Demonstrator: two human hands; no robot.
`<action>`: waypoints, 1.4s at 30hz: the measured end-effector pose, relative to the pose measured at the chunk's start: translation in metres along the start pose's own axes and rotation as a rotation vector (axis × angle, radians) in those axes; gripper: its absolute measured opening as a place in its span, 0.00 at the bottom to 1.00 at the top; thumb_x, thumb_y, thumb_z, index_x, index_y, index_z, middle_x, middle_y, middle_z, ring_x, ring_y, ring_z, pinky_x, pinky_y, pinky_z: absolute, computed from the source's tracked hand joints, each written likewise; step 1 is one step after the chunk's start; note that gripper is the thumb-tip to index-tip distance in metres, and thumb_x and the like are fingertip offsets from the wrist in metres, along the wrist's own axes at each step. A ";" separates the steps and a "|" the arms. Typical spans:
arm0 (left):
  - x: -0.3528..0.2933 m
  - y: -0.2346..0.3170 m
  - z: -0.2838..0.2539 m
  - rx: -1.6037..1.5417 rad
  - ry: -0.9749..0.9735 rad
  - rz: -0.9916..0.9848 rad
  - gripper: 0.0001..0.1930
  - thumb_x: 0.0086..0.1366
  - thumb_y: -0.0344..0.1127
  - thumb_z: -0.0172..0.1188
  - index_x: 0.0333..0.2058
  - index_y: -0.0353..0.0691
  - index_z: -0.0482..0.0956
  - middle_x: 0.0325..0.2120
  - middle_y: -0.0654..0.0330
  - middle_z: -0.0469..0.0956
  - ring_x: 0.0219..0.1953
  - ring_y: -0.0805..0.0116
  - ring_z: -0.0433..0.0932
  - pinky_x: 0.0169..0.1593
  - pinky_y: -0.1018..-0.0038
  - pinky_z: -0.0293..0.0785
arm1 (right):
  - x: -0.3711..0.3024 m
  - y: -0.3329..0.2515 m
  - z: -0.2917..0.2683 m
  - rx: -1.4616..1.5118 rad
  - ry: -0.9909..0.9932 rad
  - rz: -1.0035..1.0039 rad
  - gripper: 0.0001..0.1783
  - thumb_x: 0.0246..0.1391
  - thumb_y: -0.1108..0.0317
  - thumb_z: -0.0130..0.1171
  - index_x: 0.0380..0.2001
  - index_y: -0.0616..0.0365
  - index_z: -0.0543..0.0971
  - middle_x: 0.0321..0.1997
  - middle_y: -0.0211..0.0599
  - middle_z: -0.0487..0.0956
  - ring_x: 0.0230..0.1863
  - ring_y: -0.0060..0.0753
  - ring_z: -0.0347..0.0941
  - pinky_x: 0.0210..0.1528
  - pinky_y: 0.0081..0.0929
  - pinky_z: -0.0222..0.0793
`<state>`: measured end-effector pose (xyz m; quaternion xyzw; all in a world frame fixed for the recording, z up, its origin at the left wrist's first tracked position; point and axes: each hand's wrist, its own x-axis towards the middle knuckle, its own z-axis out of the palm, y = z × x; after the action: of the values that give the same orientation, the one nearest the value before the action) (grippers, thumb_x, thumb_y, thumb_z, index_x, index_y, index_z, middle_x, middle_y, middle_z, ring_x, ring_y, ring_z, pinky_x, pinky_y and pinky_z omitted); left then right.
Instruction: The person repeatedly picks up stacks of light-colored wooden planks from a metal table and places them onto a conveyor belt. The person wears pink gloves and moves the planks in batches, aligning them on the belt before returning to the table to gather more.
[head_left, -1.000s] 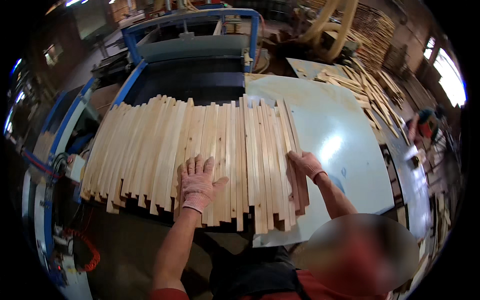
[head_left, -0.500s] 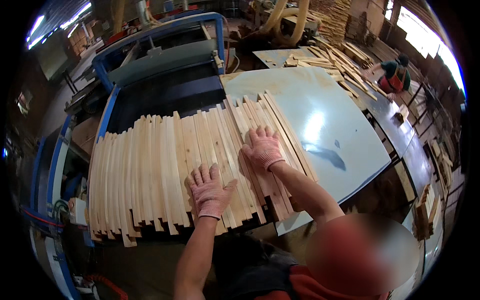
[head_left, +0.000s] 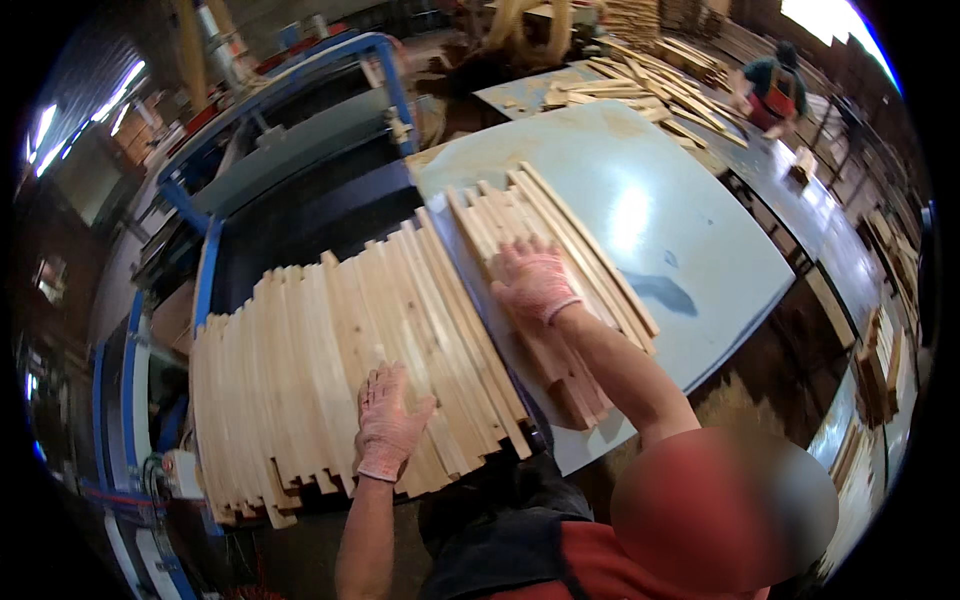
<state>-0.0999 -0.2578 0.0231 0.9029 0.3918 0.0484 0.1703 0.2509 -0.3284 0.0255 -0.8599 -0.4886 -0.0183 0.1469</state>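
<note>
A wide row of pale wooden strips (head_left: 300, 370) lies side by side at the left, over the near end of a dark machine bed. My left hand (head_left: 390, 422), in a pinkish knit glove, rests flat on these strips near their front ends, fingers stretched out. A smaller group of wooden strips (head_left: 495, 222) lies on the light-grey sheet-topped table (head_left: 690, 270), with a gap between it and the larger row. My right hand (head_left: 537, 280), gloved alike, presses flat on this smaller group with its fingers spread.
A blue-framed machine (head_left: 395, 85) with a dark bed (head_left: 310, 210) stands beyond the row. Loose wooden sticks (head_left: 660, 90) are heaped at the far right of the table. Another person (head_left: 775, 90) stands at a long metal bench (head_left: 790, 190) at the right.
The strips under my right hand have slid rightward, opening a gap between them and the larger row. My left hand stays flat on the larger row.
</note>
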 end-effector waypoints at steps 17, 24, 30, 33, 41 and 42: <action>-0.221 -0.466 -0.228 0.359 0.389 -1.010 0.51 0.70 0.61 0.62 0.80 0.36 0.52 0.80 0.44 0.54 0.82 0.45 0.50 0.82 0.51 0.44 | -0.064 -0.136 0.018 0.298 -0.150 0.274 0.37 0.69 0.51 0.62 0.74 0.54 0.67 0.66 0.65 0.79 0.66 0.67 0.77 0.66 0.53 0.75; -0.243 -0.486 -0.236 0.435 0.396 -0.872 0.47 0.67 0.57 0.67 0.75 0.35 0.61 0.76 0.44 0.61 0.79 0.46 0.56 0.81 0.52 0.49 | -0.069 -0.121 0.049 0.548 -0.010 0.244 0.28 0.70 0.51 0.58 0.63 0.59 0.73 0.59 0.56 0.83 0.63 0.59 0.79 0.65 0.47 0.73; -0.260 -0.431 -0.222 -0.110 0.689 -0.601 0.38 0.74 0.49 0.63 0.73 0.31 0.65 0.75 0.40 0.62 0.79 0.47 0.57 0.79 0.54 0.54 | -0.043 -0.077 0.095 0.116 -0.048 0.100 0.28 0.76 0.49 0.51 0.67 0.57 0.71 0.64 0.57 0.80 0.69 0.63 0.73 0.68 0.51 0.69; -0.273 -0.354 -0.207 -1.104 0.623 -0.367 0.30 0.79 0.47 0.58 0.70 0.33 0.72 0.71 0.45 0.71 0.74 0.51 0.68 0.75 0.59 0.63 | -0.045 -0.092 0.074 0.348 -0.106 0.236 0.29 0.75 0.46 0.52 0.64 0.57 0.73 0.67 0.56 0.79 0.72 0.61 0.72 0.70 0.48 0.67; -0.329 -0.352 0.092 -1.403 -0.296 -0.773 0.24 0.74 0.46 0.63 0.53 0.27 0.86 0.49 0.48 0.88 0.51 0.59 0.86 0.56 0.65 0.82 | -0.128 -0.077 0.095 1.031 0.187 0.467 0.20 0.72 0.55 0.60 0.55 0.59 0.76 0.44 0.32 0.77 0.44 0.26 0.72 0.49 0.25 0.67; -0.327 -0.349 0.114 -1.036 -0.455 -0.901 0.22 0.72 0.48 0.64 0.45 0.31 0.90 0.42 0.48 0.89 0.44 0.61 0.86 0.48 0.65 0.79 | -0.145 -0.086 0.094 1.061 0.201 0.484 0.13 0.72 0.58 0.59 0.50 0.55 0.77 0.37 0.25 0.74 0.37 0.21 0.69 0.41 0.21 0.64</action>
<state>-0.5407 -0.3031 -0.1893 0.4447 0.6075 -0.0362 0.6572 0.0919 -0.3825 -0.0698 -0.7500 -0.2046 0.1810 0.6025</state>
